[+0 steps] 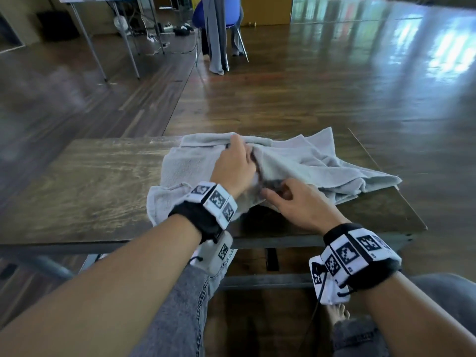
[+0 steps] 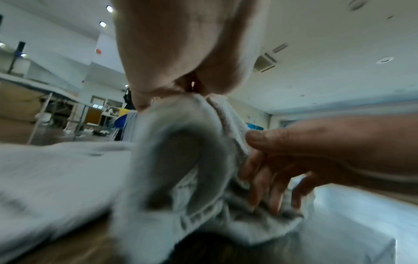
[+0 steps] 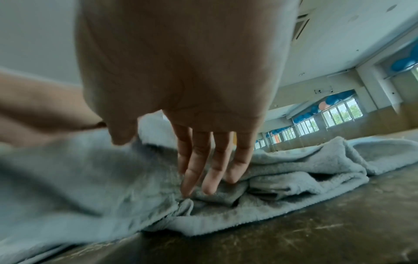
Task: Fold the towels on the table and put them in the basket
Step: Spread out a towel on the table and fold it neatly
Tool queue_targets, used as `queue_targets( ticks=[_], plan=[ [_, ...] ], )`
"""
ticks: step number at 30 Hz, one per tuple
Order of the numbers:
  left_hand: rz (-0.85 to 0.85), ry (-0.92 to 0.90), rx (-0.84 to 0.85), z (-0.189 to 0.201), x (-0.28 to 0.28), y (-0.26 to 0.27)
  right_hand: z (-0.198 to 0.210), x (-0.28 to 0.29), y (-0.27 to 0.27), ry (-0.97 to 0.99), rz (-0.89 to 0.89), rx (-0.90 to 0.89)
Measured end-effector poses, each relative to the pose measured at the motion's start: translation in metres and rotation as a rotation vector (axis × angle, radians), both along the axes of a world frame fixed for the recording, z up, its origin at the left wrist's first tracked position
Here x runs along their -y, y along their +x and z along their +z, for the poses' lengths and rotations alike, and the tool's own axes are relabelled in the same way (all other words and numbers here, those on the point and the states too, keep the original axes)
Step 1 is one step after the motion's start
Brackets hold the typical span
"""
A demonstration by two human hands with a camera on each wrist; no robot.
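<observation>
On the wooden surface (image 1: 85,181), directly ahead of both hands, lies a crumpled pale grey towel (image 1: 185,166). Its left part lies fairly flat. Its right part is bunched into ridges that run out to the far right corner, so the long axis goes across the person's front, left to right. It may be more than one towel; the folds make it hard to tell.

The left hand (image 1: 235,167) sits at the middle of the cloth, fingers curled, pinching a raised fold; the left wrist view shows that fold (image 2: 181,142) hanging from the fingertips. The right hand (image 1: 296,202) is just beside it at the near edge, fingers (image 3: 210,178) straight and slightly spread, pressing down on the cloth and gripping nothing. Both hands are about equally near. I judge the next move depends on freeing an edge or corner from the bunched right side.

No basket is in view. Beyond the surface are a shiny wooden floor (image 1: 334,86), folding tables (image 1: 108,34) at far left and a blue chair (image 1: 201,14) draped with grey cloth.
</observation>
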State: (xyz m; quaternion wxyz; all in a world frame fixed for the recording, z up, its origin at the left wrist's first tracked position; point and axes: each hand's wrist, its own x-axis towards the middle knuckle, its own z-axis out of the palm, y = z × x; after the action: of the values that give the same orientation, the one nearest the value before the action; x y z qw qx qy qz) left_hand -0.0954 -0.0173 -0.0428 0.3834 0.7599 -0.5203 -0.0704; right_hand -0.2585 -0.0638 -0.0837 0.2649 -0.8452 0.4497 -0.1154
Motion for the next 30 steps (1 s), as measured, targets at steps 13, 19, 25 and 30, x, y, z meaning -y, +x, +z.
queue_targets(
  ticks=[13, 19, 25, 30],
  plan=[
    [0.168, -0.139, -0.788, 0.025, 0.033, -0.015, 0.034, -0.002, -0.021, 0.229, 0.102, 0.637],
    [0.175, -0.071, -0.664, 0.012, 0.024, -0.013, 0.020, 0.018, -0.031, 0.128, -0.055, 0.647],
    [-0.367, -0.048, -0.031, 0.025, 0.004, -0.030, 0.022, 0.021, -0.027, 0.061, -0.079, 0.788],
    [-0.528, 0.160, -0.074, 0.030, -0.002, -0.035, 0.026, 0.019, -0.028, 0.031, -0.075, 0.839]
  ],
)
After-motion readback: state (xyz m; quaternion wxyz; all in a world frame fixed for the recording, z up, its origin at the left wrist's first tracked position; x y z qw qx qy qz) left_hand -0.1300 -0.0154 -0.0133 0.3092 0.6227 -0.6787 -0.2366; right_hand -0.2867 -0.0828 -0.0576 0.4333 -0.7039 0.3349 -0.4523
